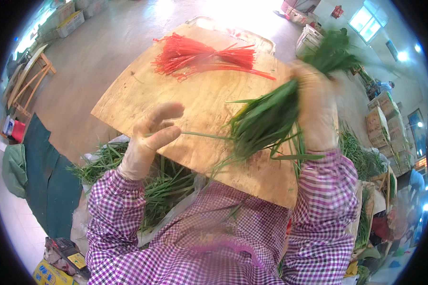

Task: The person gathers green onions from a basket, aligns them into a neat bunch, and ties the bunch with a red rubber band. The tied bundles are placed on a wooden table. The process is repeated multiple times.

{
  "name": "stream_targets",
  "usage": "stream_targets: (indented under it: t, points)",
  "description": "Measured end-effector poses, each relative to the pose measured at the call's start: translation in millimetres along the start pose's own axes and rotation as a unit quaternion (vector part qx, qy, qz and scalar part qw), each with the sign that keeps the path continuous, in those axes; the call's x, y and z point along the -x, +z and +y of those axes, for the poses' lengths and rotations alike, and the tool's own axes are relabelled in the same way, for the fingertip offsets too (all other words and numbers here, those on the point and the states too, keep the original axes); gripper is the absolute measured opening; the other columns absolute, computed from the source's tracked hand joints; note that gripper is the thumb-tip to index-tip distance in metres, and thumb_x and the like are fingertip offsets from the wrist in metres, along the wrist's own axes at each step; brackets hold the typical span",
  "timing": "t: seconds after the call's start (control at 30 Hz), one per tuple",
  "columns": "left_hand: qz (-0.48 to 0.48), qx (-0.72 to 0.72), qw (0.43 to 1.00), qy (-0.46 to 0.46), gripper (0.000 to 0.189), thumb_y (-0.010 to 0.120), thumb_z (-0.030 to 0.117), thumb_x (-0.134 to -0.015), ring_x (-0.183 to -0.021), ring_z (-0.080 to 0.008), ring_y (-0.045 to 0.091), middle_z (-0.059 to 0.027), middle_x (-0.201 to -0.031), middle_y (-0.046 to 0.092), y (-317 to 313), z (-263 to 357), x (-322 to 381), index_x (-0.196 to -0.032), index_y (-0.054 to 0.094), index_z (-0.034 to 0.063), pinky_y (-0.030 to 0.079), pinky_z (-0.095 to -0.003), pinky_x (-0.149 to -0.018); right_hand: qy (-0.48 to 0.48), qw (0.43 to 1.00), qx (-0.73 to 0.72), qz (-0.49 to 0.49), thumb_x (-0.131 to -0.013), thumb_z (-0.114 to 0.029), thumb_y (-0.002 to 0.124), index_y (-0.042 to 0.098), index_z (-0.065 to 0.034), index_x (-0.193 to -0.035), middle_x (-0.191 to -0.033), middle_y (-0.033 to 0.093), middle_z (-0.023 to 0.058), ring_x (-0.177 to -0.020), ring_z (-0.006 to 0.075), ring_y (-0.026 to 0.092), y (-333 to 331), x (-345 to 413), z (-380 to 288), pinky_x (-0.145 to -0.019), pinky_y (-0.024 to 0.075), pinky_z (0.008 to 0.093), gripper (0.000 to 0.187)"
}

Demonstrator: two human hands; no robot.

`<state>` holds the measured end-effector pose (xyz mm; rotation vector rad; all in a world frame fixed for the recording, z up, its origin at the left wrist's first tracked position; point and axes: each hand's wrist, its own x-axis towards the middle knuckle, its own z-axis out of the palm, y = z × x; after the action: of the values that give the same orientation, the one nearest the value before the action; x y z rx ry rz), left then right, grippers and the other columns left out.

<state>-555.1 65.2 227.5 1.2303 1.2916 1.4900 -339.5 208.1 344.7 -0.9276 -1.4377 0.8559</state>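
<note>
My right hand, in a pale glove and blurred, grips a bunch of long flat green leaves that look like garlic chives. The bunch sticks out on both sides of the fist, over the right part of a wooden board. My left hand, also gloved, is above the board's near left edge, fingers curled. One thin green stalk runs from the bunch to its thumb, where it appears pinched. At the board's far side lies a bundle of red plastic ties, narrowed in the middle.
Loose greens lie in plastic below the board on the left, with more greens on the right. Stacked cartons stand farther right. A wooden frame is at the far left. People are partly visible at the right rim.
</note>
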Motion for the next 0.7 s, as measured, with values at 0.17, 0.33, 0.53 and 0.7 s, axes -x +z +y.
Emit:
stream_targets:
  t: [0.17,0.33,0.53,0.7]
  points:
    - [0.161,-0.012,0.987,-0.014,0.038,0.062,0.005,-0.08,-0.098,-0.0181,0.055,-0.0104,-0.112,0.056,-2,-37,51,-0.116,0.054,-0.0034,0.045,-0.0322,-0.087,0.097,0.992,-0.082,0.005,-0.082,-0.013,0.06,0.059,0.0019,-0.077,-0.064,0.056,0.0037,-0.051,0.0172,0.052,-10,-11,10,-0.053,0.0443,0.0304,0.016]
    - [0.148,-0.273,0.917,0.252,0.04,0.065,-0.002,-0.07,-0.096,-0.0282,0.058,-0.0155,-0.103,0.058,29,-48,77,-0.109,0.056,-0.0026,0.047,-0.0357,-0.085,-0.095,0.992,0.074,0.032,-0.077,-0.01,0.065,0.058,0.0048,-0.078,-0.071,0.059,0.0025,-0.064,0.0139,0.056,-4,-13,52,-0.057,0.0445,0.0291,0.017]
    - [0.048,-0.448,0.848,0.279,0.054,0.072,0.023,-0.069,-0.109,-0.0335,0.05,-0.0176,-0.112,0.054,87,-50,47,-0.114,0.054,-0.0022,0.027,-0.0525,-0.104,0.037,0.988,0.048,0.14,-0.073,-0.008,0.07,0.057,0.0079,-0.086,-0.077,0.062,0.0115,-0.064,0.0169,0.058,-8,-23,44,-0.057,0.0464,0.0304,0.025]
    - [0.005,-0.489,0.854,0.179,0.07,0.07,0.022,-0.07,-0.094,-0.0338,0.058,-0.0221,-0.109,0.056,89,-45,31,-0.128,0.041,-0.0041,0.042,-0.0492,-0.087,0.12,0.987,-0.039,0.098,-0.079,-0.008,0.065,0.059,0.0002,-0.079,-0.067,0.059,0.0058,-0.053,0.0157,0.057,-12,-18,20,-0.049,0.0488,0.0276,0.01]
